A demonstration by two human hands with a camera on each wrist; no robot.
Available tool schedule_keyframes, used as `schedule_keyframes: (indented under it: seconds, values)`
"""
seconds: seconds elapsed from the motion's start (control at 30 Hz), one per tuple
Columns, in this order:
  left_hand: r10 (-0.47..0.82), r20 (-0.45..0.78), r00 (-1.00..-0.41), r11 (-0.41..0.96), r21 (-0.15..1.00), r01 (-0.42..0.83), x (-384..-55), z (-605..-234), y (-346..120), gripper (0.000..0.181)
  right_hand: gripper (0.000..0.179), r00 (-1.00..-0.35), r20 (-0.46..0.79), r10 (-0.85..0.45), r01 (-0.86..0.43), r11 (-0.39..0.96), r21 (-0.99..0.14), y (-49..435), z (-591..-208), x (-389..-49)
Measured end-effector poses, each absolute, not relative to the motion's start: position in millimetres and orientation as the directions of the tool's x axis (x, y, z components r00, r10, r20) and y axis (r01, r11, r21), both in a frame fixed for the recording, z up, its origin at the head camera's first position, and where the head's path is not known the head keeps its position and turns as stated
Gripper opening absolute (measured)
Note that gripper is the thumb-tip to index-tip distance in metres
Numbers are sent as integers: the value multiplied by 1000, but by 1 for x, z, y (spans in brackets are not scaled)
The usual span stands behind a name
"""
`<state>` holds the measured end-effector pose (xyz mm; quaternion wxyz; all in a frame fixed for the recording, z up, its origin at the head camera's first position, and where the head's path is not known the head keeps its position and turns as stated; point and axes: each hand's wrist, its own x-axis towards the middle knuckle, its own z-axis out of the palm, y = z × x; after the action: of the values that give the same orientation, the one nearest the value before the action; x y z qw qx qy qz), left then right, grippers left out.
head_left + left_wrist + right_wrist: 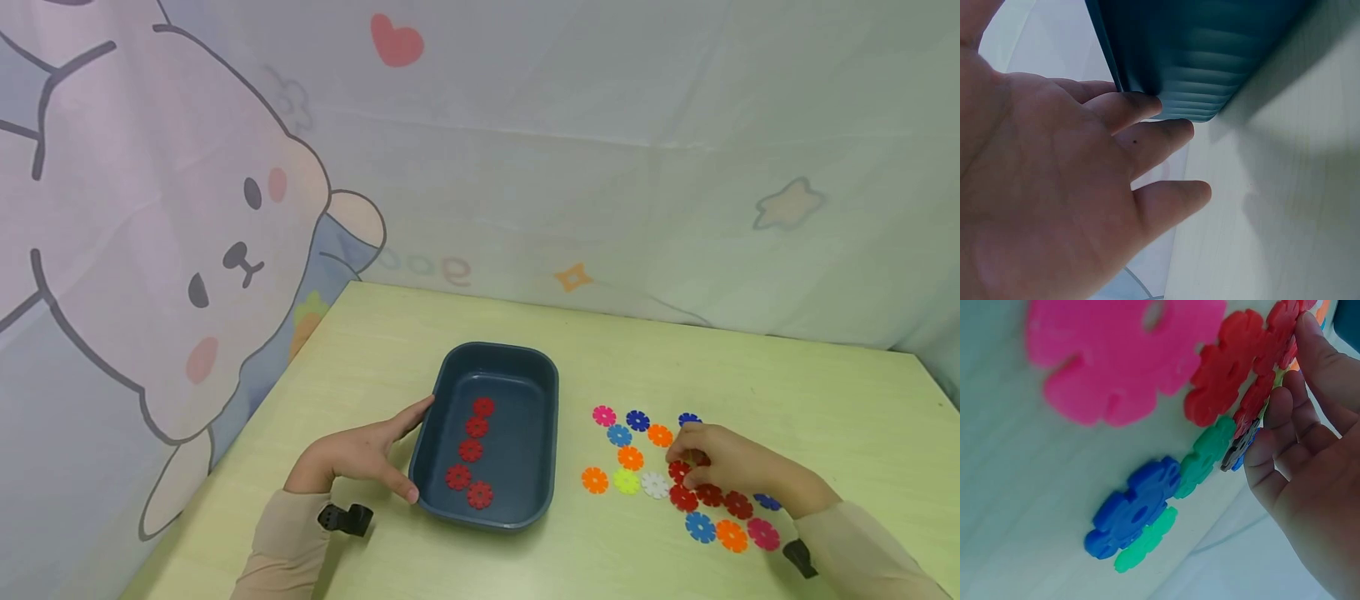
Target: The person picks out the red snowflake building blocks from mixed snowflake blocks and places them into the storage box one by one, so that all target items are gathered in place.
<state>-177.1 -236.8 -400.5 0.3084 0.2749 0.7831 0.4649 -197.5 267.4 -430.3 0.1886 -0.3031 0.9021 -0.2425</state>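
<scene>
My left hand (363, 454) is spread beside a dark blue-grey tray (555, 450), its fingers straight against the tray's outer left wall. The left wrist view shows the palm (1054, 187) and the fingertips along the ribbed wall. Several red snowflake discs (471, 450) lie inside the tray. My right hand (723, 461) is low over another group of red snowflake discs (684, 497) on the table, thumb and forefinger either side of one red disc (679, 472). I cannot tell whether they pinch it. The thumb (1319, 350) overlaps a red disc in the right wrist view.
Around the red group lie orange (732, 536), yellow (627, 481), white (656, 485), blue (701, 527) and pink discs (763, 534). Green discs (1207, 456) show near the right hand. A printed curtain (600, 167) hangs behind the pale table (637, 342).
</scene>
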Motion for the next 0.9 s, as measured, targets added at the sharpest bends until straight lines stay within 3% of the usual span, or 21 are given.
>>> schedule_keyframes:
  seconds: [0.33,0.9]
  values:
    - [717,-228,-658,415,899,141,-177,-400,-236,125,19,-736,-243,-632,-450,725,-521,265,-430,-201]
    - [712,-232,-662,418,898,135,-177,-401,-236,125,21,-744,-162,-648,-472,682,-558,265,-429,-197]
